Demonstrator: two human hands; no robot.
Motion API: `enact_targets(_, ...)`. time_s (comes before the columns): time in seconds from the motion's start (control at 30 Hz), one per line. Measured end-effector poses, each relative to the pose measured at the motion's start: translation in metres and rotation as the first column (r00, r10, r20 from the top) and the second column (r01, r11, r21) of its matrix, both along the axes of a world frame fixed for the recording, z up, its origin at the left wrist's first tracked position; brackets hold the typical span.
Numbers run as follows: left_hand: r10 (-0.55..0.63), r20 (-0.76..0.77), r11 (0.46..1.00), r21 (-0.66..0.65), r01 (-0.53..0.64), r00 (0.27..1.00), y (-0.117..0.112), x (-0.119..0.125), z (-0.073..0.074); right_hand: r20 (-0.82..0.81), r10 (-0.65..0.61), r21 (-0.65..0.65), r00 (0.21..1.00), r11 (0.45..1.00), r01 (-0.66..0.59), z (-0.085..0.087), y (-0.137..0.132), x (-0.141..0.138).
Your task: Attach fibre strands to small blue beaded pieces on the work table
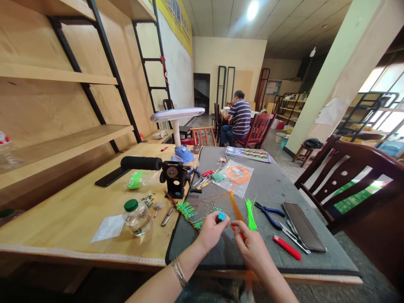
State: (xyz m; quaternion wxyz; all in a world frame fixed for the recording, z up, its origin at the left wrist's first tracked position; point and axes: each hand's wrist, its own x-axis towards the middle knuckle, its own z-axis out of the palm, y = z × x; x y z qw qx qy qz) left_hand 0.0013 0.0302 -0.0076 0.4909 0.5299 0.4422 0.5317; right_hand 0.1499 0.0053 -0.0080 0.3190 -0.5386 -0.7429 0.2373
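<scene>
The left hand point(212, 230) has the fingers pressed together, and it pinches a small teal beaded piece point(222, 216) between the fingertips. The right hand point(252, 248) is also closed in a pinch on a thin orange cord point(236, 210), which is shiny and goes up from the fingers over a grey rubber mat point(271, 189). Both hands are close together above the near edge of this mat. Just beside the right hand lies a bundle of fine green cords point(251, 215), and a little farther are blue-handled pliers point(268, 214), steel scissors point(292, 235) and a red utility knife point(286, 247). Behind the hands there is a clear plastic bag with coiled orange cord point(235, 179). On the left, a green fringed strip point(186, 210) lies on the mat. On the smooth wooden table point(63, 223) stands a glass jar with a green lid point(137, 218). Thin metal bangles point(179, 272) circle the left wrist. Far behind, a seated person in a striped shirt point(236, 120) works at another table.
</scene>
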Motion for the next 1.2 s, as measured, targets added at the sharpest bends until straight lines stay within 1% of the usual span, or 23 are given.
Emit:
enact_targets(0.1, 0.002, 0.027, 1.000, -0.026, -0.001, 1.000, -0.001, 0.002, -0.004, -0.059, -0.049, -0.017, 0.997, 0.999, 0.048, -0.005, 0.002, -0.001)
enact_targets(0.17, 0.003, 0.058, 0.995, -0.100, 0.002, 0.998, -0.002, 0.002, -0.007, -0.148, -0.053, -0.050, 0.988, 0.998, 0.046, -0.007, 0.002, -0.001)
enact_targets(0.23, -0.028, 0.094, 0.981, -0.190, 0.045, 0.995, -0.001, 0.001, -0.008, -0.212, -0.015, -0.058, 0.977, 0.998, 0.003, -0.008, 0.002, 0.000)
enact_targets(0.3, -0.060, 0.117, 0.969, -0.231, 0.086, 0.991, 0.000, -0.002, -0.006, -0.195, 0.047, -0.023, 0.980, 0.998, -0.052, -0.006, 0.001, 0.001)
enact_targets(0.37, -0.062, 0.096, 0.975, -0.209, 0.081, 0.993, 0.002, -0.004, -0.002, -0.119, 0.097, 0.013, 0.988, 0.995, -0.096, -0.001, -0.001, 0.004)
enact_targets(0.43, -0.047, 0.041, 0.989, -0.138, 0.052, 0.998, 0.002, -0.004, 0.000, -0.039, 0.108, 0.023, 0.993, 0.994, -0.107, 0.004, -0.003, 0.005)
enact_targets(0.53, -0.032, -0.043, 0.999, -0.013, 0.031, 0.999, 0.000, -0.001, -0.002, 0.048, 0.050, 0.018, 0.998, 0.999, -0.051, 0.005, -0.002, 0.004)
enact_targets(0.6, -0.021, -0.072, 1.000, 0.022, 0.023, 0.997, -0.002, 0.001, -0.007, 0.074, -0.011, 0.027, 0.997, 1.000, 0.008, 0.001, -0.001, 0.001)
enact_targets(0.67, -0.010, -0.061, 1.000, -0.008, 0.010, 0.998, -0.003, 0.003, -0.010, 0.049, -0.053, 0.039, 0.997, 0.998, 0.051, -0.005, -0.001, -0.001)
enact_targets(0.73, -0.018, -0.012, 0.995, -0.094, 0.017, 1.000, -0.003, 0.002, -0.010, -0.031, -0.047, 0.044, 0.998, 0.998, 0.049, -0.011, -0.001, -0.002)
enact_targets(0.8, -0.060, 0.043, 0.980, -0.188, 0.067, 0.997, -0.002, -0.001, -0.006, -0.099, 0.003, 0.059, 0.995, 0.998, 0.003, -0.013, -0.001, -0.001)
enact_targets(0.83, -0.092, 0.064, 0.970, -0.219, 0.103, 0.994, 0.000, -0.003, -0.003, -0.108, 0.037, 0.074, 0.993, 0.997, -0.029, -0.013, -0.001, 0.001)
enact_targets(0.93, -0.171, 0.070, 0.951, -0.250, 0.184, 0.983, 0.004, -0.008, 0.006, -0.030, 0.126, 0.117, 0.992, 0.986, -0.122, -0.005, -0.002, 0.007)
enact_targets(1.0, -0.208, 0.042, 0.943, -0.257, 0.212, 0.977, 0.008, -0.009, 0.010, 0.047, 0.159, 0.126, 0.986, 0.978, -0.164, 0.002, -0.001, 0.011)
enact_targets(1.1, -0.238, -0.038, 0.947, -0.233, 0.223, 0.971, 0.013, -0.010, 0.010, 0.149, 0.162, 0.121, 0.975, 0.976, -0.181, 0.010, 0.001, 0.015)
enact_targets(1.13, -0.233, -0.085, 0.957, -0.198, 0.212, 0.969, 0.014, -0.010, 0.009, 0.177, 0.155, 0.116, 0.972, 0.977, -0.177, 0.012, 0.001, 0.016)
enact_targets(1.2, -0.187, -0.219, 0.982, -0.076, 0.174, 0.958, 0.014, -0.009, 0.008, 0.224, 0.124, 0.105, 0.967, 0.983, -0.151, 0.011, 0.002, 0.015)
